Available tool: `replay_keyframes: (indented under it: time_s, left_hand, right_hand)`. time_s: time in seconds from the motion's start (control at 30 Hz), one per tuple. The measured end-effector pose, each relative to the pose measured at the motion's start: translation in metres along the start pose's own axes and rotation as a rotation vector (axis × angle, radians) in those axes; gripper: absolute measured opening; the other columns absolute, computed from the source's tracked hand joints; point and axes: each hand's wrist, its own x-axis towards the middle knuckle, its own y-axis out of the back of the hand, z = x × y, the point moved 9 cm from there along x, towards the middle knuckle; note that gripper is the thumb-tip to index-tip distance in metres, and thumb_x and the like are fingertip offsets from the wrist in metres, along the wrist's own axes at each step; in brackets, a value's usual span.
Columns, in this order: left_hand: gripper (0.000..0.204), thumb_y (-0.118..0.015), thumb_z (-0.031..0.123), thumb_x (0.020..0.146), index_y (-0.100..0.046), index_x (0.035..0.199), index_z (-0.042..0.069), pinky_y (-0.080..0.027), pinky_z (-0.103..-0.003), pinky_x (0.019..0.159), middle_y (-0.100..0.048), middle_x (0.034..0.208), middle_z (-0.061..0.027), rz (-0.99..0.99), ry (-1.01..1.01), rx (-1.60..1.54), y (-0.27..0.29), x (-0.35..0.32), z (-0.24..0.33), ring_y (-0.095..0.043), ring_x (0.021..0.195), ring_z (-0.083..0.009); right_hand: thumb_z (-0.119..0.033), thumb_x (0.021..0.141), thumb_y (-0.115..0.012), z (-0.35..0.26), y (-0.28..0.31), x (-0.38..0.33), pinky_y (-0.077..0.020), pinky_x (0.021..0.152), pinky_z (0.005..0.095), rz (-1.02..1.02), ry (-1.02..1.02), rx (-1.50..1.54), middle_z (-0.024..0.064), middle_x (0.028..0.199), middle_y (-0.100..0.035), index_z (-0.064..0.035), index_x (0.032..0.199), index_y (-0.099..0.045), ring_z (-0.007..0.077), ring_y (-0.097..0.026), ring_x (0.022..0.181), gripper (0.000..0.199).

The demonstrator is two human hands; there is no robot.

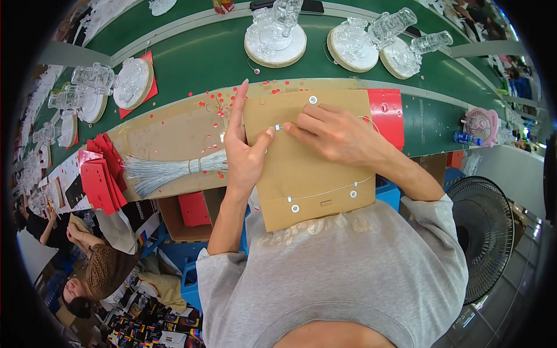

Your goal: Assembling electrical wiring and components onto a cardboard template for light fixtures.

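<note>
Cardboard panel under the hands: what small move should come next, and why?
Perhaps press the small pale tab against the panel with the left hand: its thumb and the right hand are beside it, and a wire runs between two similar tabs below.

I wore a loose grey T-shirt (342, 272), and my hands (333, 134) were bare.
The cloth was a soft, flecked heather grey, with wide short sleeves (223, 277), a round collar (325, 311) edged by a stitched band, and pale beige, irregular patches (362, 223) across the front; my forearms (227, 219) were uncovered.
</note>
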Motion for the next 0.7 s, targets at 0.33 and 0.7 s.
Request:
replay_keyframes:
  time_s: [0.33, 0.7]
  left_hand:
    - [0.083, -0.053, -0.009, 0.080, -0.029, 0.159, 0.000, -0.044, -0.034, 0.107, -0.051, 0.147, -0.0189, -0.015, 0.017, -0.006, -0.006, 0.002, -0.005, -0.056, 0.130, -0.0234]
    - [0.088, -0.051, -0.009, 0.081, -0.020, 0.163, 0.003, -0.043, -0.034, 0.109, -0.046, 0.151, -0.0188, -0.098, -0.004, -0.009, -0.017, 0.003, -0.012, -0.053, 0.133, -0.0233]
  right_hand:
    - [-0.009, 0.070, -0.069, 0.015, 0.005, -0.015, -0.0557, 0.068, 0.0338, 0.092, -0.041, 0.115, 0.0055, 0.091, -0.059, -0.0017, 0.115, -0.071, 0.0214, -0.063, 0.087, 0.046]
    - [-0.002, 0.065, -0.072, 0.024, -0.001, -0.017, -0.0555, 0.063, 0.0341, 0.167, -0.066, 0.213, 0.0062, 0.087, -0.058, -0.0033, 0.110, -0.074, 0.0221, -0.062, 0.081, 0.045]
